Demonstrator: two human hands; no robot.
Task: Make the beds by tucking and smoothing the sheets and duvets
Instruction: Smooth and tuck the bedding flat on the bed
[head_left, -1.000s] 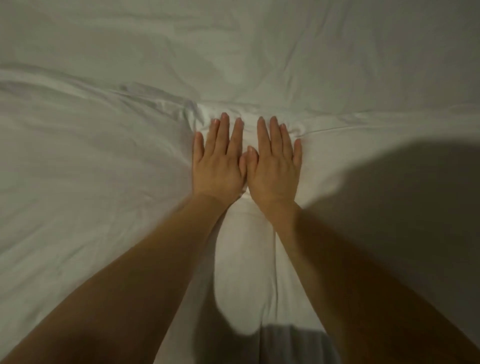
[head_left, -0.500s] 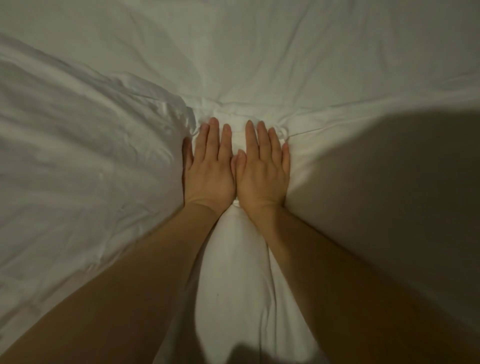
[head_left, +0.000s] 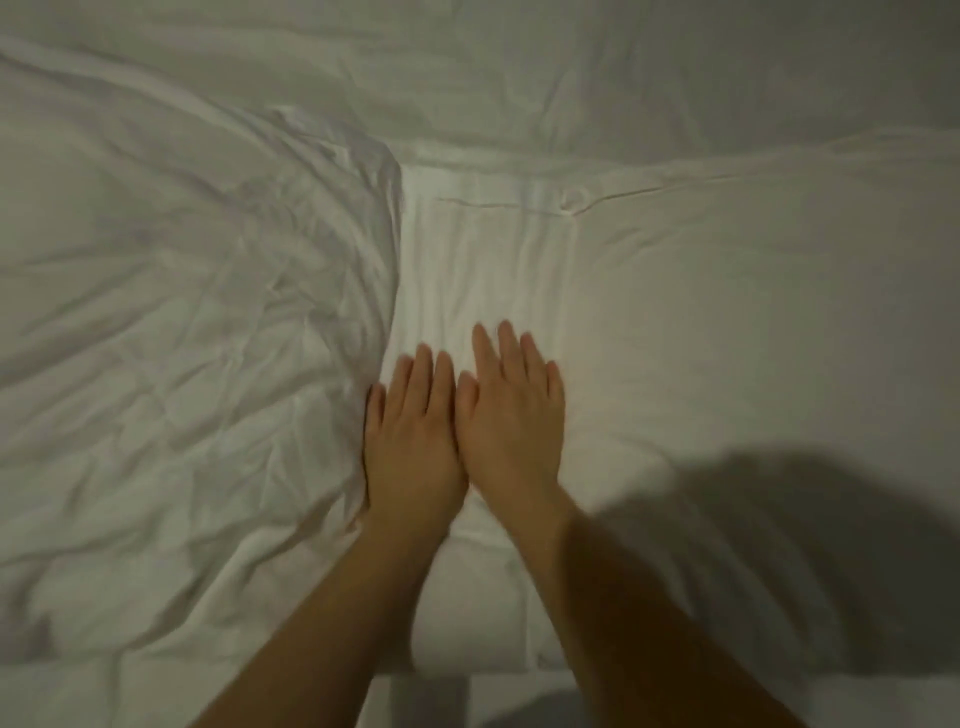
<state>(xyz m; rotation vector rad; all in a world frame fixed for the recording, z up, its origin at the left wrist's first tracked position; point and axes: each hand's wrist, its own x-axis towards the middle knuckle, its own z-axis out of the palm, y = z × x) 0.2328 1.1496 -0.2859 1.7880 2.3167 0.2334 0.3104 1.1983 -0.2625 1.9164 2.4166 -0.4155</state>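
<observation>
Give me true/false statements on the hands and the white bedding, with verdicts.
1. The left hand and the right hand lie flat, fingers straight, on the smooth white fabric strip. True.
2. The left hand grips a bunched fold. False: it holds nothing.
3. The crumpled white duvet lies left of the hands, against the left hand's edge. True.
4. The hands are wide apart. False: they lie side by side, close together.
5. The white bedding on the right is the more creased. False: it is smoother than the crumpled white duvet.
</observation>
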